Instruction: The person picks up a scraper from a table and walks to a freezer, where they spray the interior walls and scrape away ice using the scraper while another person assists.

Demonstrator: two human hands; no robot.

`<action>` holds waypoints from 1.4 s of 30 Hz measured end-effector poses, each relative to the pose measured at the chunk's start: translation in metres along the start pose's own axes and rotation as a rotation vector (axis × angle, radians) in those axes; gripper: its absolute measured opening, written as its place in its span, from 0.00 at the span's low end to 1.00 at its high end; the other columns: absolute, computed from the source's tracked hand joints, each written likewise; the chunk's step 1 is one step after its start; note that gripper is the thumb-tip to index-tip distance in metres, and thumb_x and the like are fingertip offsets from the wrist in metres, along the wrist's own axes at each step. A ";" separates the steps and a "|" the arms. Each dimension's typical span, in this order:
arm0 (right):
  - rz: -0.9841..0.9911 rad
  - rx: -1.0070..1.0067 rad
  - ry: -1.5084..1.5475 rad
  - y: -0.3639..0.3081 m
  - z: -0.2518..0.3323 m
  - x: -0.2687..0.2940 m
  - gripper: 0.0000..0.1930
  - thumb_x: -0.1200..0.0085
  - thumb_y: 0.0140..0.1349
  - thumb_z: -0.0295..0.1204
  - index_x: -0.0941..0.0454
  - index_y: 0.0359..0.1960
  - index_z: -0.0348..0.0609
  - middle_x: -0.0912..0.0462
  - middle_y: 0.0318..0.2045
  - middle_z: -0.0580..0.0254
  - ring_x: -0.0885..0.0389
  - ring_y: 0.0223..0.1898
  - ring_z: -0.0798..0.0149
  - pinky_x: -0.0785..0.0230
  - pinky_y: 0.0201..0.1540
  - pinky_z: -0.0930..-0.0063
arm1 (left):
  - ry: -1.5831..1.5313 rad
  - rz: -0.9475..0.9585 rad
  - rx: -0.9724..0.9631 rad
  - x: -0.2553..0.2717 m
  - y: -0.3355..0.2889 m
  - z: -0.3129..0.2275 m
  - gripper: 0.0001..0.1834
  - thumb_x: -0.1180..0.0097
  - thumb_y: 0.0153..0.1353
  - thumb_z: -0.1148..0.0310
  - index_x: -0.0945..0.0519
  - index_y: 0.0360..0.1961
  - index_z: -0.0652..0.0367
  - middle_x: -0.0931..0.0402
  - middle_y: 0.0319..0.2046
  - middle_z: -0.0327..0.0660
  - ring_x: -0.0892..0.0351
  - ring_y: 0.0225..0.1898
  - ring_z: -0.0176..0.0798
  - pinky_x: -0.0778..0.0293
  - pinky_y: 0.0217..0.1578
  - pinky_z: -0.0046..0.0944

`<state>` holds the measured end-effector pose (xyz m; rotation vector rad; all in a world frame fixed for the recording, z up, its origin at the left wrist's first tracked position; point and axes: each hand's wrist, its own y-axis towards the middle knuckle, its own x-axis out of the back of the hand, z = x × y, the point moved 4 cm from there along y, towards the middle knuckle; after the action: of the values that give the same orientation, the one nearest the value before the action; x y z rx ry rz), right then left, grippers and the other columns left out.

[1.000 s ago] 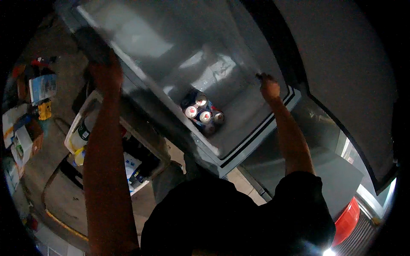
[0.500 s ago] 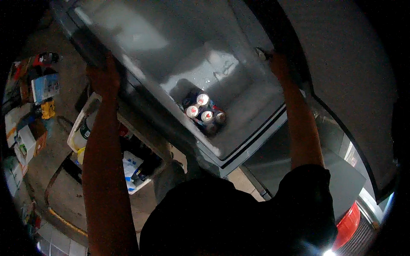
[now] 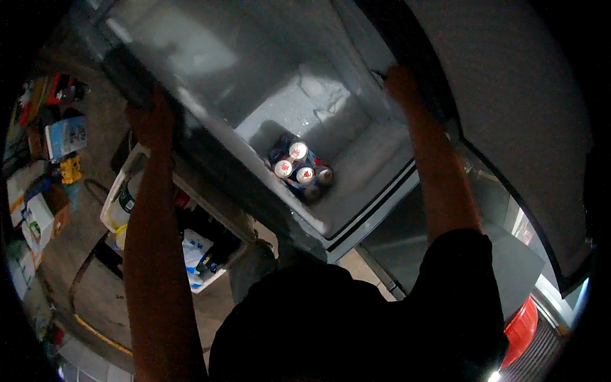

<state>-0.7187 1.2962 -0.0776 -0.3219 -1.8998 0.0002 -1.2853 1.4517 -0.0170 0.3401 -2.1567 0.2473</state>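
Observation:
A grey chest freezer [image 3: 356, 237] stands open in front of me, with frost on its inner walls and floor. Several drink cans [image 3: 298, 151] with pale tops and red marks are clustered in its near left corner. My left hand [image 3: 153, 121] is closed on the freezer's dark left rim, its fingers dim in shadow. Across the opening, my right hand [image 3: 401, 88] is closed at the right inner edge. A small greyish thing shows at its fingertips, too dark to name. Neither hand touches the cans.
Left of the freezer stands a white crate [image 3: 111, 197] holding bottles and bags. Boxes and packets [image 3: 65, 137] crowd the far left of a brown surface. A large dark panel [image 3: 515, 108] rises on the right, with a red tub [image 3: 522, 328] at lower right.
The right hand has shifted slightly up and left along the freezer's edge. The left hand stays about where it was, and the view has moved a little. The cans lie as before.

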 end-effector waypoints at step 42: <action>-0.164 -0.085 0.202 -0.023 0.003 0.026 0.13 0.47 0.59 0.33 0.22 0.46 0.48 0.19 0.36 0.46 0.21 0.40 0.43 0.28 0.44 0.55 | -0.003 0.038 0.060 -0.026 0.002 0.006 0.49 0.48 0.54 0.36 0.44 0.62 0.67 0.34 0.56 0.57 0.31 0.56 0.58 0.34 0.53 0.51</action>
<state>-0.7346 1.2807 -0.0506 -0.2139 -1.7228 -0.2154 -1.2763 1.4561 -0.0418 0.3343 -2.1634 0.3333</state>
